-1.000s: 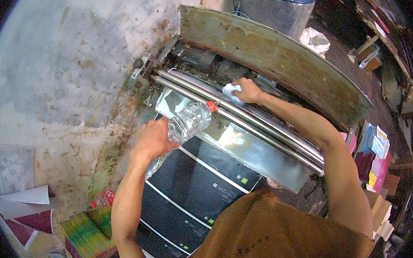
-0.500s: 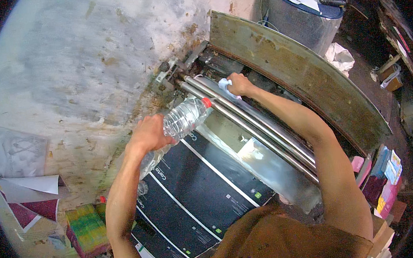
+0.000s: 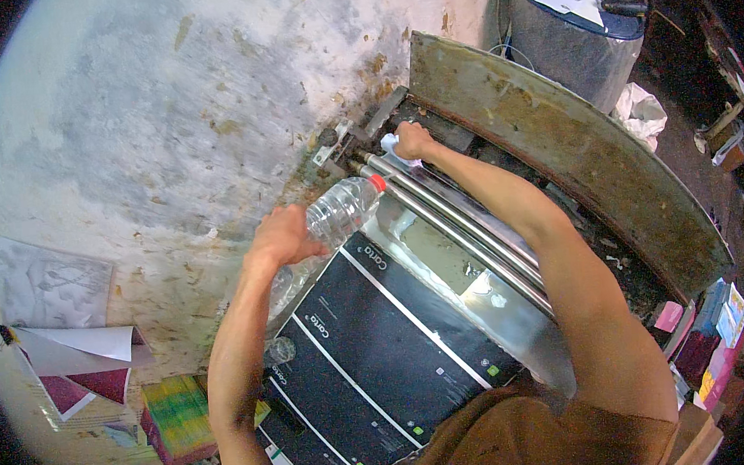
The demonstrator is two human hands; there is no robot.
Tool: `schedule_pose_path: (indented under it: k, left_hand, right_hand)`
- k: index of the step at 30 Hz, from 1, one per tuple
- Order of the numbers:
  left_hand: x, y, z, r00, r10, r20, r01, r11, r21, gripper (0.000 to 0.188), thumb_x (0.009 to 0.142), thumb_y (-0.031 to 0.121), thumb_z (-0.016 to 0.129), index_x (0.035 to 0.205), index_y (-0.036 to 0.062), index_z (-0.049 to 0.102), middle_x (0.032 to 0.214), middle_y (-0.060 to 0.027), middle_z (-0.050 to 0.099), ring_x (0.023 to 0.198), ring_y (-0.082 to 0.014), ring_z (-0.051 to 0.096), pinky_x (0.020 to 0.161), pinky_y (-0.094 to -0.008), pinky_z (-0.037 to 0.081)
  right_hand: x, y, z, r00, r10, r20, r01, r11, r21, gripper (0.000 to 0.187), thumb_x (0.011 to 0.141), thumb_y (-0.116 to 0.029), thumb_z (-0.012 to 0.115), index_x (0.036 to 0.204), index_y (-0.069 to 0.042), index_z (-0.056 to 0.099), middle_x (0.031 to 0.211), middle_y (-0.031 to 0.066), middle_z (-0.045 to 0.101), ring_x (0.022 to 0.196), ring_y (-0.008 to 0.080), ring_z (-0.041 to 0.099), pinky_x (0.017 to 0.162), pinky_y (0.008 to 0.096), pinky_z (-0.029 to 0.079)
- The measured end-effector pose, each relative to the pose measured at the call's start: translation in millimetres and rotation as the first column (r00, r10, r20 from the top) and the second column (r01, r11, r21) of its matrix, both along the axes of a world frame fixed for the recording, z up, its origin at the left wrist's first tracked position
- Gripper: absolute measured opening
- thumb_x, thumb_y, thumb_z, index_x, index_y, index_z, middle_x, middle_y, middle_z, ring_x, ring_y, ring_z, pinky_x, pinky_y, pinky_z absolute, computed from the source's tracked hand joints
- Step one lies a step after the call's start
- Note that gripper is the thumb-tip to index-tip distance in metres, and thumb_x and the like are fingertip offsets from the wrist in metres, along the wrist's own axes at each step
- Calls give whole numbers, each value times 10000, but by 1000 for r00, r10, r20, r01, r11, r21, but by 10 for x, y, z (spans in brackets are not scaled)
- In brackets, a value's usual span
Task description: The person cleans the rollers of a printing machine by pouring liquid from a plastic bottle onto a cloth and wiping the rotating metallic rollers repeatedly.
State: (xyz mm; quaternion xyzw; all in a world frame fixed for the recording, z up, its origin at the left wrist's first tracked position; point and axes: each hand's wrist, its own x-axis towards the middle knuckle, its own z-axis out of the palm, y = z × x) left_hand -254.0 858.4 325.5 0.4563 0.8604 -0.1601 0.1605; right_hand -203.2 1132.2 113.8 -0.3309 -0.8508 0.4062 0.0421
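My left hand [image 3: 281, 237] is wrapped round a clear plastic bottle [image 3: 344, 210] with a red cap. The bottle is tilted, its capped end beside two shiny metal rollers [image 3: 469, 244]. At the rollers' far left end, my right hand [image 3: 415, 140] grips a crumpled white-blue cloth [image 3: 394, 152]. The cloth seems to lie against the machine there, though the contact is partly hidden. Below the bottle, a dark printed sheet [image 3: 413, 312] with white bands lies in front of the rollers. A smooth metallic surface [image 3: 518, 317] shows between sheet and rollers.
A curved, stained metal guard [image 3: 558, 148] stands behind the rollers. Beyond it is a dark drum [image 3: 567, 51] with papers on its lid. A stained wall [image 3: 155, 145] rises at the left, above a yellow-green stack [image 3: 177, 418]. Colourful packets [image 3: 717, 336] sit at the right.
My right hand and the cloth have moved toward the rollers' far left end. The left hand still holds the bottle, and the whole view has shifted slightly.
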Motion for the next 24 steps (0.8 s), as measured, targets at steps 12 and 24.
schedule_pose_path:
  k: [12,24]
  left_hand:
    - [-310,58,-191,995,30,-94,-37,997,-73,700,539,413,883,1026,-24,634,1051,-249,646,1020,-394,621,869,-454,505]
    - [-166,172,-75,993,76,-87,-87,989,-123,623,559,406,873,971,-13,668,1043,-228,661,981,-375,645,850,-453,518]
  right_hand:
    - [-172,37,-111,993,62,-99,-63,998,-9,481,740,-205,676,1187,-28,646,1205,273,601,1163,392,569,990,432,464]
    - [-181,68,-191,966,197,-170,-190,980,57,485,689,-127,610,1164,-44,669,1125,221,658,1062,369,633,962,409,483]
